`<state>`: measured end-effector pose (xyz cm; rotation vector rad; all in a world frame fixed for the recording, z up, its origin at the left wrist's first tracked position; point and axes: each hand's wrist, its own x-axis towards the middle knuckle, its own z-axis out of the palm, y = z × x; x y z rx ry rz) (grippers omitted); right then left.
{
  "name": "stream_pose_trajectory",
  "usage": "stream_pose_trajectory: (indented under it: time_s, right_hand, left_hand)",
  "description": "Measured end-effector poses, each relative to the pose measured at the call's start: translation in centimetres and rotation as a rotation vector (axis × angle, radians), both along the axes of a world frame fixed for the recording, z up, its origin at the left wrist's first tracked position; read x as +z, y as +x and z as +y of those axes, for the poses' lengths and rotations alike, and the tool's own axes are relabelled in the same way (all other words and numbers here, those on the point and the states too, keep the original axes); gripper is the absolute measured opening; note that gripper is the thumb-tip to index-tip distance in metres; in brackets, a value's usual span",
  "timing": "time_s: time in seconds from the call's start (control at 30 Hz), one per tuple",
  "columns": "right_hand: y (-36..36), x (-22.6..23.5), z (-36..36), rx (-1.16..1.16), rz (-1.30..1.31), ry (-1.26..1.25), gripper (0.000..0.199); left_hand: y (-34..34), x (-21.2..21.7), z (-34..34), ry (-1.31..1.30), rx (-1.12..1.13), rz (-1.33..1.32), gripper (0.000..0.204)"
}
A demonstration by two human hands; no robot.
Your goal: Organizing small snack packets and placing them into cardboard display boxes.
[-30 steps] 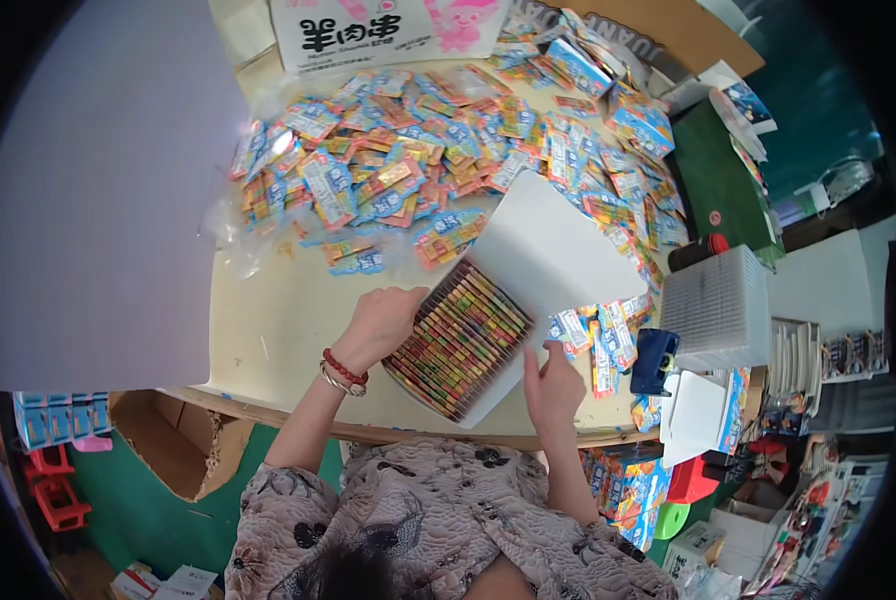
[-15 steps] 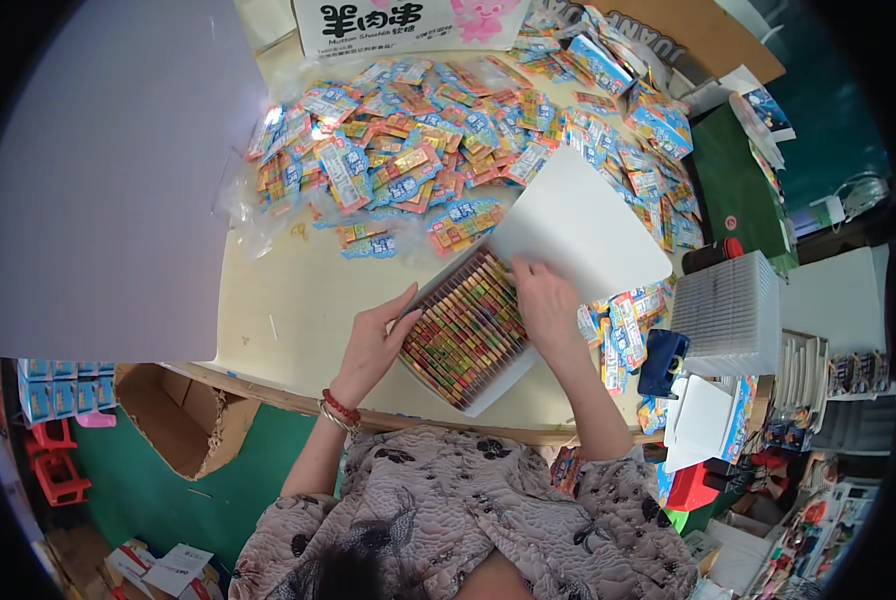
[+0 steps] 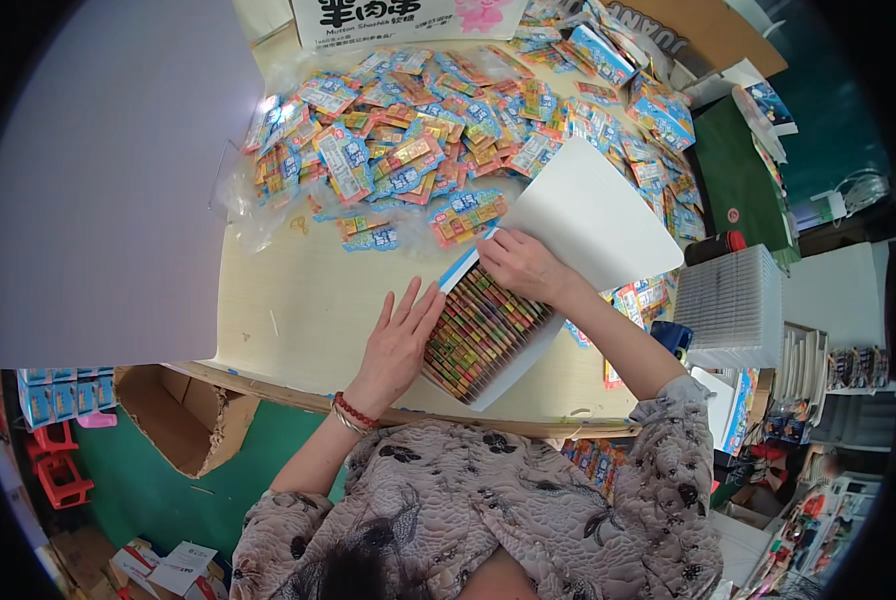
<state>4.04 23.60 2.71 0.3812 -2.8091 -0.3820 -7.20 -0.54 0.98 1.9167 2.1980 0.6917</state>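
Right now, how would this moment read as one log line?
left hand: flat against box side | right hand: on box's far end by white lid | box: full, open

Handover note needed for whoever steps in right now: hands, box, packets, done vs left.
Left hand: open, flat against the left side of the white box, holding nothing.
Right hand: at the box's far end, fingers on the edge of the raised white lid.
Box: near the front edge of the table, lid open, filled with tight rows of colourful packets.
Done: box looks full.
Left: lid not yet shut. A large loose pile of packets lies across the far side of the table.
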Motion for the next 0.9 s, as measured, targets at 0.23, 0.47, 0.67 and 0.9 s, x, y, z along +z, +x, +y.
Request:
stream_pose_trajectory:
  time_s: [0.23, 0.47, 0.67, 0.9]
  right_hand:
    - [0.5, 0.4, -0.4, -0.125, -0.108, -0.058, 0.026]
    - [-5.7, 2.2, -1.4, -0.049, -0.412, -0.548, 0.018]
    - [-7.2, 2.9, 2.5, -0.158, -0.697, -0.4, 0.016]
    - [-2.4, 5.1, -1.2, -0.134, -0.176, 0.202, 0.008]
  left_hand:
    - [0.0, 0.3, -0.5, -0.064, -0.011, -0.01, 0.056]
    - [-0.2, -0.4, -0.5, -0.074, -0.014, -0.125, 0.056]
    - [-0.5, -0.2, -2.5, -0.081, -0.049, 0.015, 0.055]
    - [-1.3, -0.3, -4.1, -0.119, -0.044, -0.018, 0.053]
